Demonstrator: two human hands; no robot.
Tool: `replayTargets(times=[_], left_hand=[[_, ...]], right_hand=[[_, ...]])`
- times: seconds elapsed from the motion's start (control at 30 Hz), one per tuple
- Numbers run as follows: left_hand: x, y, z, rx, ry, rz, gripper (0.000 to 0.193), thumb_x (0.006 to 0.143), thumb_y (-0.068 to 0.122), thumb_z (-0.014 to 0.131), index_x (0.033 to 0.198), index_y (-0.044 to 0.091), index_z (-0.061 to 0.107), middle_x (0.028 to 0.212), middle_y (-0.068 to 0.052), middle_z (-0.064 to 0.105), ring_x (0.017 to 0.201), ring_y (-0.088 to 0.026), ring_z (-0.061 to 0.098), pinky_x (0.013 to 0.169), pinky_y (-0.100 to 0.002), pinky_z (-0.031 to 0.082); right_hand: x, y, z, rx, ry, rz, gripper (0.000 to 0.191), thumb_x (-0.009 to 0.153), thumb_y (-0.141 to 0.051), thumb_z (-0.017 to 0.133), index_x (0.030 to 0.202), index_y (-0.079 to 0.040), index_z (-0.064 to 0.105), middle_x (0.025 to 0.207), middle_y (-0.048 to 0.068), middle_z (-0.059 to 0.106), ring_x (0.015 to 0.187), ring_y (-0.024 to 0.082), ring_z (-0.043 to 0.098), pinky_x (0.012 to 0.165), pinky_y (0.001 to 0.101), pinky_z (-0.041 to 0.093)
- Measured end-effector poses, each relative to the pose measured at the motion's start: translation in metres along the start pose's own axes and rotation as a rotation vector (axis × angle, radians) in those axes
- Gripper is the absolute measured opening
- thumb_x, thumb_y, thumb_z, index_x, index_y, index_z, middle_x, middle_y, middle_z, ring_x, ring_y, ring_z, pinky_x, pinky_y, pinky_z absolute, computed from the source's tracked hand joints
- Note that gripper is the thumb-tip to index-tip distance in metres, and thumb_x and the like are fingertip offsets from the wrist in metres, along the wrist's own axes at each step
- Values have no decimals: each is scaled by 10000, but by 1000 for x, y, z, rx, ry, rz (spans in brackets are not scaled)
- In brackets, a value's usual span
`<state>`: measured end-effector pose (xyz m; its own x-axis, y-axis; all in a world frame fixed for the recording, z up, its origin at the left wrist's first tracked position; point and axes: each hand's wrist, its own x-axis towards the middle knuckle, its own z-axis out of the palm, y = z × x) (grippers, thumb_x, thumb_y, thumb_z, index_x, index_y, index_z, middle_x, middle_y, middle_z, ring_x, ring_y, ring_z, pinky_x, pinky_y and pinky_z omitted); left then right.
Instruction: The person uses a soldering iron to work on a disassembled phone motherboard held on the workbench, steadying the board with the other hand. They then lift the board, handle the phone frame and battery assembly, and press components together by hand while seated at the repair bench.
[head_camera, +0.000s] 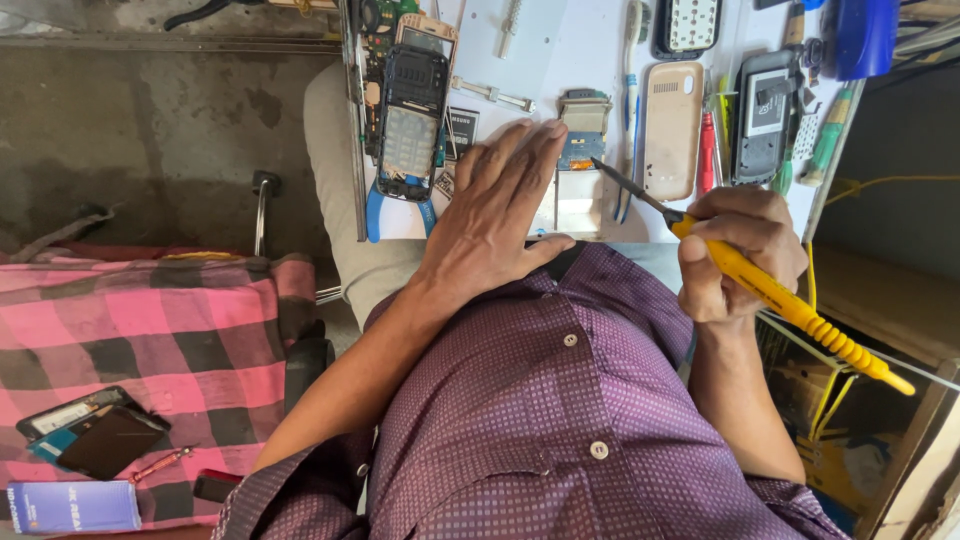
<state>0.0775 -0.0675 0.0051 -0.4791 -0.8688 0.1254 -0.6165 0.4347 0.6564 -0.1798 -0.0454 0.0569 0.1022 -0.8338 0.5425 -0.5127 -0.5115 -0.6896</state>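
Plastic, metal and cloth around a white work board.

Screwdriver in right hand: glossy yellow plastic handle, ribbed toward the end, dark matt metal shaft. Left hand flat on a smooth white board, matt. Beige phone back cover: smooth plastic, slight sheen. Phone frame: dark plastic, pale matt keypad sheet. Toothbrush: white plastic. Pliers: glossy blue plastic grips. Shirt: purple woven cloth, fine square print, plastic buttons. Checked pink-and-black cloth, soft, matt. Floor: rough grey concrete.
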Motion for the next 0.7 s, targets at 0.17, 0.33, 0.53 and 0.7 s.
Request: replayTargets(times=[0.17, 0.33, 0.53, 0.7], left_hand=[[-1, 0, 0, 5, 9, 9, 1227, 761, 538, 882, 1625, 26, 176, 1666, -153, 333, 1550, -331, 286, 1273, -518, 226], [-1, 0, 0, -2, 13, 8, 1232, 755, 534, 886, 1623, 24, 175, 1660, -152, 335, 1547, -326, 284, 1273, -515, 217], [0, 0, -2, 8, -5, 0, 1229, 755, 527, 886, 1625, 26, 178, 1668, -146, 330, 1551, -326, 279, 1268, -508, 220], [-1, 2, -3, -3, -3, -5, 1223, 750, 527, 882, 1617, 22, 183, 1657, -150, 336, 1542, -327, 283, 1263, -516, 222]], right_hand=[[2, 0, 1, 9, 4, -16, 229, 1026, -191, 715, 1031, 1, 591, 989, 185, 693, 756, 236, 675, 700, 306, 532], [2, -2, 0, -12, -5, -9, 231, 1033, -201, 715, 1027, -8, 588, 988, 181, 696, 756, 235, 682, 695, 301, 536], [4, -1, 1, 10, -5, -14, 249, 1037, -219, 709, 1030, -3, 586, 983, 175, 697, 749, 233, 674, 695, 304, 532], [6, -2, 1, 7, -16, -16, 251, 1045, -216, 714, 1032, 2, 590, 987, 180, 693, 756, 243, 680, 695, 303, 530]])
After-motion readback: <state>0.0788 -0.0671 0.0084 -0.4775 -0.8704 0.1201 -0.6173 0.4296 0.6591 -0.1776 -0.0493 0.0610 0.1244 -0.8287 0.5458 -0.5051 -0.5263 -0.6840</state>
